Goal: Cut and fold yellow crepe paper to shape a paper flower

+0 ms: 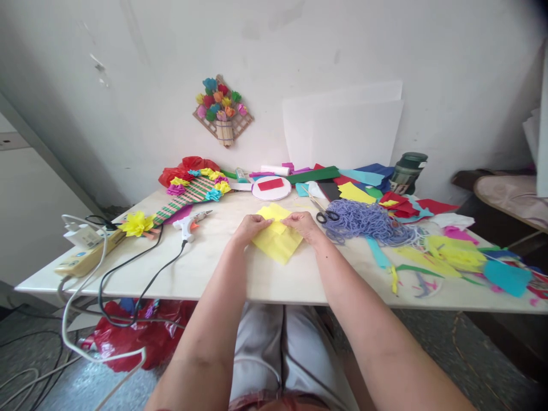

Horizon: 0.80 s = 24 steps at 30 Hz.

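Single view, head-worn: you looked forward and down from a seated position at the near edge of the table (274,285). The camera faced the far wall (171,57), close over your own forearms, with the floor (43,365) visible at near left.

Yellow paper (277,242), lilac yarn (363,221) — red sheet (270,184) on white plate (271,194), black-handled scissors (327,216)
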Available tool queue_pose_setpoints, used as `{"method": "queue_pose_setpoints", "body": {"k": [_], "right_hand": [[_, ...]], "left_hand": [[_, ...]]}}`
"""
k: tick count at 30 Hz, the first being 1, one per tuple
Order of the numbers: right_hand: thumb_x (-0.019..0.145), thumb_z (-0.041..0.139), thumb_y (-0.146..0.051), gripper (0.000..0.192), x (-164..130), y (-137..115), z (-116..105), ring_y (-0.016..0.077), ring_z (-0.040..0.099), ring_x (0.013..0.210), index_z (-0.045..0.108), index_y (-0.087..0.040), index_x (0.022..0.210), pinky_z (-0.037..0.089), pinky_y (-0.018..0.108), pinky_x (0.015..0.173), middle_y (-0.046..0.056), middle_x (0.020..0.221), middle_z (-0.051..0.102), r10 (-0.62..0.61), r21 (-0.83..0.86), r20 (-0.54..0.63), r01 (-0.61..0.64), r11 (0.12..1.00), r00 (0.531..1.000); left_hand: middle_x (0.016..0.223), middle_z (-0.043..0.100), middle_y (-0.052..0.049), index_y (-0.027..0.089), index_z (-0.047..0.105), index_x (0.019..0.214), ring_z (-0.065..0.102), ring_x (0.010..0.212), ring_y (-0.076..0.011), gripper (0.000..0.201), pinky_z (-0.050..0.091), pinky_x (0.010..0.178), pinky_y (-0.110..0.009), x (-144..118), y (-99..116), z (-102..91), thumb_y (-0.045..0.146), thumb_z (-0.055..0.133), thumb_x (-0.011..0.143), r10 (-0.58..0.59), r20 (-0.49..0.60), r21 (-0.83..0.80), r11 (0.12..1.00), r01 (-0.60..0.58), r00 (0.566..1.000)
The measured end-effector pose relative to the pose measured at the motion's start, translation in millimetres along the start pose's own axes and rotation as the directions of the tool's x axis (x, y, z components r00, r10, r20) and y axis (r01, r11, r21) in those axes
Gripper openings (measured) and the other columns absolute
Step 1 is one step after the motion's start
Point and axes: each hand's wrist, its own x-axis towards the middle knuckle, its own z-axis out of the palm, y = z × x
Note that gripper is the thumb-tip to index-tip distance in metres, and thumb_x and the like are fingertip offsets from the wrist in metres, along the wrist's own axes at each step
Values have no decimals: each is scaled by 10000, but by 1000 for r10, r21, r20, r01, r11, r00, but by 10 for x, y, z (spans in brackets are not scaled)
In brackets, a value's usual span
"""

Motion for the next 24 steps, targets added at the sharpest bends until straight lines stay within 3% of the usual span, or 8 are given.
{"method": "queue_pose_setpoints", "body": {"k": [6, 11, 19, 24], "right_hand": [[553, 663, -430, 282, -17, -24, -20, 136, 526, 515, 618, -160, 619, 388, 253, 501, 0, 546, 588, -7, 115, 27, 4, 993, 1000], [559, 652, -462, 315, 6, 6, -55, 142, 528, 526, 592, -161, 626, 388, 255, 503, 6, 555, 586, -19, 126, -50, 25, 992, 999], [552, 667, -407, 268, 19, 8, -50, 123, 519, 527, 614, -154, 624, 387, 246, 523, 5, 573, 600, -52, 132, -28, 55, 990, 998], [548, 676, -401, 262, -14, -21, -8, 126, 525, 521, 640, -156, 635, 388, 247, 523, -4, 554, 604, -31, 117, 60, 24, 993, 998]], "left_hand": [[499, 467, 32, 152, 478, 571, 420, 450, -78, 373, 257, 413, -193, 3, 3, 1, 487, 640, 555, 67, -64, 7, 998, -67, 996], [491, 450, 43, 156, 447, 558, 397, 433, -65, 377, 262, 415, -192, -1, 29, 13, 478, 643, 561, 94, -107, -22, 995, -96, 990], [562, 543, -26, 124, 557, 658, 508, 500, -124, 414, 361, 474, -230, -89, 98, 39, 534, 587, 606, 17, 83, -230, 973, 3, 996], [536, 513, 2, 118, 565, 625, 439, 460, -81, 378, 297, 431, -196, -94, 128, 60, 476, 659, 545, 42, 102, -51, 998, -37, 994]]}}
